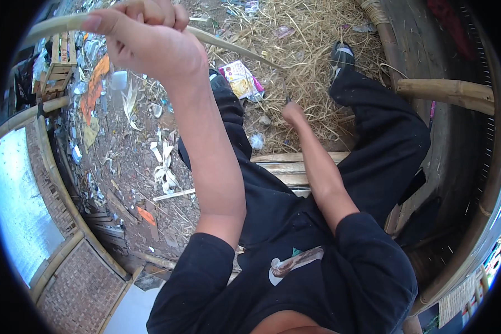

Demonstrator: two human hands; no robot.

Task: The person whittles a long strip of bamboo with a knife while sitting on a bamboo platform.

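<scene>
High at the upper left, my left hand [156, 42] is closed around a long, thin pale strip of bamboo [236, 48]. One end of the strip runs past my hand to the left rim; the other slants down to the right. Lower and nearer the middle, my right hand [295, 113] grips a knife [287, 93], its narrow blade pointing up toward the strip's lower end. Blade and strip appear to meet there, though the contact is too small to make out. Most of the knife's handle is hidden in my fist.
Straw-like shavings [300, 44] cover the ground between my feet. A bamboo bench [278, 167] lies beneath me. A colourful package [240, 79] and scattered litter lie to the left, with a wooden crate [59, 67] beyond. Bamboo rails [445, 92] stand close on the right.
</scene>
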